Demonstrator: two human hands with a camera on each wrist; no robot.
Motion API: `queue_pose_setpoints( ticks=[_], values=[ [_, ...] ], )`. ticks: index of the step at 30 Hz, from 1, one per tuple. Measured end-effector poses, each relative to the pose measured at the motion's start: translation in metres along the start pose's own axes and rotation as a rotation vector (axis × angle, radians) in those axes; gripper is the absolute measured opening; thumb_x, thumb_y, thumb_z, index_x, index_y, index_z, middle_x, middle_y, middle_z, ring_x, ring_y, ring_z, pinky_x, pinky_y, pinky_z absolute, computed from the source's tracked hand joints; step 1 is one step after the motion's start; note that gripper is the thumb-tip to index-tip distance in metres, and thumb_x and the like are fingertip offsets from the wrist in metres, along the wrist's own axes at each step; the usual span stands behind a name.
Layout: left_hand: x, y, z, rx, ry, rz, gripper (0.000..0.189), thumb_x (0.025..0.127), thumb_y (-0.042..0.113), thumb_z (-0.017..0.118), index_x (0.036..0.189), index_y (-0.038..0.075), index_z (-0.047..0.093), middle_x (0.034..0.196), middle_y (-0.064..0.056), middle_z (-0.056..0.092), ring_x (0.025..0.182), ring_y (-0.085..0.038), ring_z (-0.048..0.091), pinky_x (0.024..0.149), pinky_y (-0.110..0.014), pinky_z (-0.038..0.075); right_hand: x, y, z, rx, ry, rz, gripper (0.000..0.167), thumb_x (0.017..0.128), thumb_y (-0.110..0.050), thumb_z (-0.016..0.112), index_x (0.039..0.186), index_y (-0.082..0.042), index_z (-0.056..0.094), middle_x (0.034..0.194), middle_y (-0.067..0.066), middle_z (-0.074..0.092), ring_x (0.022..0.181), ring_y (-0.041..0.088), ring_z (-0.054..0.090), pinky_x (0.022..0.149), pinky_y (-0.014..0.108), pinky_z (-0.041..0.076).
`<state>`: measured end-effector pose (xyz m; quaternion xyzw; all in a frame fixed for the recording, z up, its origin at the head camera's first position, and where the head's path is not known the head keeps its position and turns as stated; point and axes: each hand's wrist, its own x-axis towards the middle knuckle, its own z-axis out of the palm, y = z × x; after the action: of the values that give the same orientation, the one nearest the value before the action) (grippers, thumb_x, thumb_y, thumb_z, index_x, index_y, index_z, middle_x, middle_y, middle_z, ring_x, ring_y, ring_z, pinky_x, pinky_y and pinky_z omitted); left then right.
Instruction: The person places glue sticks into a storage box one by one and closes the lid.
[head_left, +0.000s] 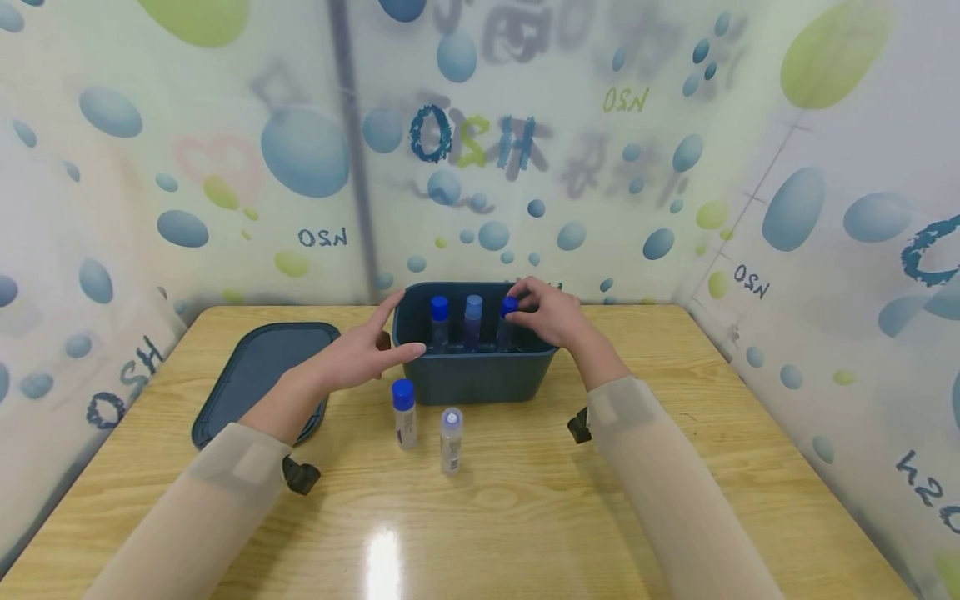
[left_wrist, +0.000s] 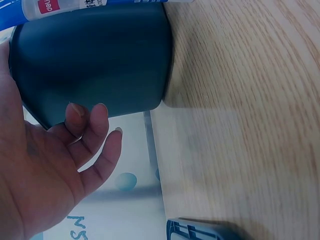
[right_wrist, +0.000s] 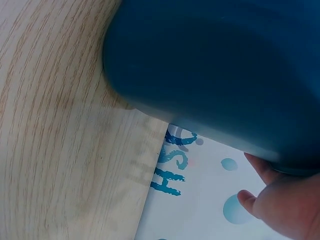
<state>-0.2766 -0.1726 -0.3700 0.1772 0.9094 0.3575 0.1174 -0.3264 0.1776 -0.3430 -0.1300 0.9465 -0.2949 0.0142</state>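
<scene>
A dark blue plastic bin (head_left: 480, 379) stands on the table with three glue bottles in it. My right hand (head_left: 551, 315) reaches over its right end and pinches the blue cap of the rightmost glue bottle (head_left: 504, 333). Beside that one are a middle bottle (head_left: 472, 329) with a lighter blue cap and a left bottle (head_left: 439, 329). My left hand (head_left: 363, 348) touches the bin's left end, thumb and forefinger spread straight along the rim. Its other fingers (left_wrist: 100, 150) bend loosely outside the bin wall. The bin hides the right fingertips in the right wrist view.
In front of the bin stand a blue-capped glue bottle (head_left: 405, 421) and a clear-capped one (head_left: 451, 442). A dark blue lid (head_left: 251, 379) lies on the wooden table (head_left: 525, 517) at left, partly behind my left forearm. Printed curtains (head_left: 487, 208) close off the back and sides.
</scene>
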Motion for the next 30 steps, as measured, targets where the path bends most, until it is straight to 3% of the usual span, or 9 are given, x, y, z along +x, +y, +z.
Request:
queue_pose_setpoints(
  ticks=[4, 11, 15, 30],
  values=[
    [0.0000, 0.0002, 0.0000, 0.000, 0.003, 0.001, 0.110, 0.100, 0.076, 0.062, 0.176, 0.043, -0.010, 0.098, -0.020, 0.069, 0.083, -0.037, 0.066, 0.071, -0.040, 0.052, -0.0006, -0.0011, -0.0005, 0.001, -0.007, 0.008, 0.040, 0.107, -0.035, 0.074, 0.141, -0.019, 0.061, 0.140, 0.012, 0.075, 0.138, 0.037, 0.065, 0.132, 0.066, 0.017],
    [-0.0003, 0.0003, 0.0004, -0.007, 0.005, -0.001, 0.109, 0.101, 0.076, 0.062, 0.176, 0.043, -0.010, 0.097, -0.019, 0.069, 0.083, -0.037, 0.066, 0.071, -0.040, 0.052, -0.0013, -0.0014, -0.0010, 0.025, -0.023, 0.024, 0.042, 0.107, -0.035, 0.074, 0.144, -0.020, 0.061, 0.143, 0.013, 0.073, 0.138, 0.038, 0.064, 0.123, 0.060, 0.041],
    [0.0002, -0.0001, 0.0008, -0.006, 0.004, -0.005, 0.110, 0.100, 0.076, 0.062, 0.176, 0.043, -0.010, 0.097, -0.019, 0.068, 0.084, -0.038, 0.066, 0.071, -0.040, 0.052, -0.0017, -0.0008, -0.0006, 0.062, -0.024, 0.034, 0.043, 0.107, -0.034, 0.074, 0.145, -0.020, 0.061, 0.144, 0.013, 0.072, 0.138, 0.038, 0.064, 0.118, 0.057, 0.049],
    [0.0009, -0.0007, 0.0005, -0.012, 0.000, -0.005, 0.109, 0.100, 0.077, 0.062, 0.175, 0.045, -0.011, 0.096, -0.018, 0.068, 0.084, -0.037, 0.066, 0.070, -0.040, 0.051, -0.0061, 0.0038, 0.0016, 0.246, 0.049, 0.020, 0.044, 0.108, -0.036, 0.072, 0.147, -0.018, 0.060, 0.146, 0.013, 0.071, 0.145, 0.038, 0.058, 0.121, 0.059, 0.046]
  ],
)
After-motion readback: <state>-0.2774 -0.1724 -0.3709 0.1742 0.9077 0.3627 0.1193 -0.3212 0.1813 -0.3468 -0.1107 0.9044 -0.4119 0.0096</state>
